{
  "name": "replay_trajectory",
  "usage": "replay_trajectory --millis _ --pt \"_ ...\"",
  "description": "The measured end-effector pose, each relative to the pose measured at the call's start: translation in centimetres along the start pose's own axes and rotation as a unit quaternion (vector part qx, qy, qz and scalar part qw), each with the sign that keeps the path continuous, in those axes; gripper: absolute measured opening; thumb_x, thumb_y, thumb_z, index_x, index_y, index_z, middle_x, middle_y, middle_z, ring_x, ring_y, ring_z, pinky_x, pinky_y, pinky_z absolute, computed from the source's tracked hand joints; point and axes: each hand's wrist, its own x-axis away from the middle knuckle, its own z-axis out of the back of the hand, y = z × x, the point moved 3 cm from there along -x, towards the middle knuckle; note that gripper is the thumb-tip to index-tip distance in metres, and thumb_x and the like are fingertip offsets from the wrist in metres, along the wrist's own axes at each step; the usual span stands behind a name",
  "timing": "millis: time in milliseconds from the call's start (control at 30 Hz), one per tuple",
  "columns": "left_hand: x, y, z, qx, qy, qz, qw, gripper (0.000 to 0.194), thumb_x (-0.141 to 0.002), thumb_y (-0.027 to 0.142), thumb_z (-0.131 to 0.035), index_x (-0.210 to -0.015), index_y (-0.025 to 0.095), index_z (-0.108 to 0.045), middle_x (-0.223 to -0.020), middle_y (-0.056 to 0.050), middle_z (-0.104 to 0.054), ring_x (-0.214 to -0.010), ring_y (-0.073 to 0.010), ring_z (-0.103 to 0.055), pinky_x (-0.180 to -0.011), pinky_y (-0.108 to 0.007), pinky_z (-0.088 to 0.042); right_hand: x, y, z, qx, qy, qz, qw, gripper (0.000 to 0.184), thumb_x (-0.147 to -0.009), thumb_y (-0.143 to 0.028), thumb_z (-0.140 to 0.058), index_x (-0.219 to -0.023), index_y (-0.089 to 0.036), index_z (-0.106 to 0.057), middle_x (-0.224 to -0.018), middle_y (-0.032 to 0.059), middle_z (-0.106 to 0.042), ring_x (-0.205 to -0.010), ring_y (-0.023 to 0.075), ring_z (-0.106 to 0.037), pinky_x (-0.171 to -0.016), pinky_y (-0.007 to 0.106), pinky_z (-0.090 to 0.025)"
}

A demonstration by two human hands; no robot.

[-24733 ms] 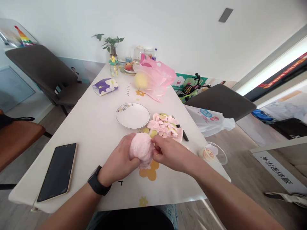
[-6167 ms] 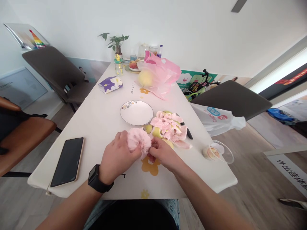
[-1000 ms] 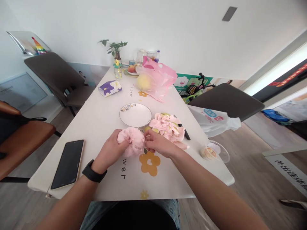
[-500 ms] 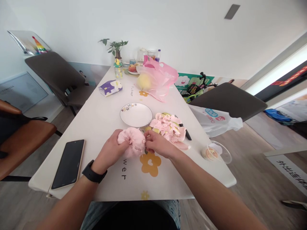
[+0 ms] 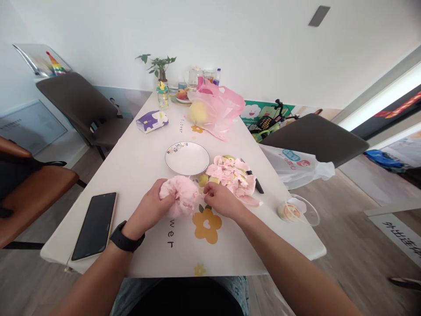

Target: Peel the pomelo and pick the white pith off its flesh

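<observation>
My left hand [image 5: 155, 201] is wrapped round a peeled pomelo [image 5: 182, 196], pale pink and still covered in pith, held above the table. Just to its right, my right hand [image 5: 219, 197] pinches a thin strip of pith [image 5: 201, 194] that stretches from the fruit's side. Behind the pomelo lies a white plate [image 5: 187, 159] with small printed figures on its rim. A heap of pomelo peel [image 5: 232, 175], pink inside and yellow-green outside, sits right of the plate. A black-handled knife [image 5: 258, 182] is partly hidden beside the heap.
On the table's left lies a phone [image 5: 94, 226]. A tissue pack [image 5: 152, 121], a pink plastic bag [image 5: 219, 109] with a yellow fruit [image 5: 198, 113], and a potted plant [image 5: 159, 68] stand farther back. A clear plastic container [image 5: 297, 210] sits at the right edge, near a white bag [image 5: 289, 164].
My right hand has moved slightly right, away from the pomelo, drawing a strip of pith outward. My left hand keeps its hold on the fruit.
</observation>
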Motion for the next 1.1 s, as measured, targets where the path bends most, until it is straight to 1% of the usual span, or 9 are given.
replay_trajectory --millis 100,200,300,433,500,600,667,900,1100 --pt "0.0 -0.2 0.3 0.007 -0.012 0.003 1.000 0.050 -0.084 0.051 -0.053 -0.125 0.022 -0.057 -0.119 -0.009 -0.069 -0.105 -0.0295 -0.065 -0.089 -0.042 -0.050 0.3 0.3 1.4 0.047 0.036 0.011 0.998 0.005 -0.077 -0.022 -0.058 -0.082 -0.025 -0.059 -0.072 -0.0003 -0.064 -0.061 0.0174 -0.056 -0.054 0.029 -0.038" --pt "0.0 -0.2 0.4 0.005 -0.025 0.006 1.000 0.052 -0.084 0.052 -0.053 -0.126 0.022 -0.056 -0.121 -0.010 -0.068 -0.107 -0.0308 -0.065 -0.090 -0.043 -0.051 0.6 0.2 3.6 0.128 0.111 0.042 0.985 0.012 -0.087 -0.026 -0.050 -0.090 -0.026 -0.062 -0.080 0.0022 -0.068 -0.071 0.0213 -0.061 -0.061 0.032 -0.042" --pt "-0.2 0.2 0.3 -0.010 -0.028 0.005 1.000 0.049 -0.084 0.051 -0.053 -0.124 0.022 -0.057 -0.120 -0.009 -0.068 -0.106 -0.0307 -0.065 -0.088 -0.041 -0.051 0.5 -0.1 5.4 0.221 0.149 0.079 0.961 0.019 -0.092 -0.022 -0.047 -0.099 -0.023 -0.064 -0.108 0.0092 -0.070 -0.103 0.0274 -0.063 -0.083 0.038 -0.045" --pt "-0.3 0.7 0.1 -0.016 -0.024 0.013 0.999 0.045 -0.084 0.049 -0.053 -0.120 0.023 -0.058 -0.116 -0.008 -0.069 -0.103 -0.0299 -0.066 -0.084 -0.040 -0.051 0.9 -0.8 5.7 0.274 0.162 0.103 0.942 0.018 -0.092 -0.024 -0.053 -0.103 -0.019 -0.066 -0.141 0.0155 -0.054 -0.129 0.0334 -0.051 -0.102 0.043 -0.039" --pt "-0.4 0.8 -0.1 -0.022 -0.019 0.015 0.999 0.043 -0.084 0.048 -0.054 -0.119 0.023 -0.058 -0.115 -0.008 -0.070 -0.103 -0.0300 -0.066 -0.084 -0.040 -0.051 1.6 -1.5 4.6 0.230 0.156 0.116 0.954 0.020 -0.092 -0.033 -0.057 -0.105 -0.020 -0.065 -0.132 0.0152 -0.060 -0.119 0.0324 -0.058 -0.096 0.043 -0.043" --pt "-0.6 1.0 -0.2 -0.036 -0.016 0.016 0.999 0.041 -0.083 0.047 -0.055 -0.117 0.024 -0.059 -0.113 -0.006 -0.070 -0.102 -0.0295 -0.066 -0.083 -0.039 -0.050 2.6 -2.8 2.0 0.096 0.036 0.128 0.986 0.026 -0.090 -0.047 -0.061 -0.103 -0.025 -0.060 -0.094 0.0054 -0.070 -0.083 0.0230 -0.066 -0.068 0.034 -0.047" --pt "-0.6 1.1 -0.3 -0.041 -0.018 0.013 0.999 0.042 -0.083 0.047 -0.055 -0.117 0.022 -0.059 -0.112 -0.007 -0.070 -0.100 -0.0292 -0.066 -0.081 -0.038 -0.050 3.0 -3.5 1.0 0.043 -0.002 0.122 0.992 0.028 -0.087 -0.049 -0.063 -0.100 -0.025 -0.056 -0.084 0.0017 -0.069 -0.072 0.0195 -0.064 -0.059 0.030 -0.043" --pt "-0.5 1.6 -0.1 -0.033 -0.021 0.003 0.999 0.042 -0.082 0.046 -0.054 -0.114 0.020 -0.061 -0.107 -0.008 -0.071 -0.095 -0.0282 -0.066 -0.079 -0.037 -0.050 1.7 -3.7 1.0 0.006 -0.021 0.104 0.994 0.013 -0.082 -0.028 -0.061 -0.089 -0.025 -0.051 -0.076 -0.0016 -0.067 -0.065 0.0154 -0.064 -0.051 0.025 -0.043" --pt "-0.6 1.5 -0.2 -0.034 -0.021 0.006 0.999 0.038 -0.084 0.045 -0.055 -0.113 0.022 -0.060 -0.107 -0.005 -0.070 -0.095 -0.0263 -0.065 -0.080 -0.035 -0.049 0.8 -3.1 0.9 -0.068 -0.060 0.078 0.993 0.016 -0.075 -0.020 -0.061 -0.085 -0.024 -0.049 -0.069 -0.0036 -0.065 -0.059 0.0149 -0.067 -0.048 0.023 -0.049"
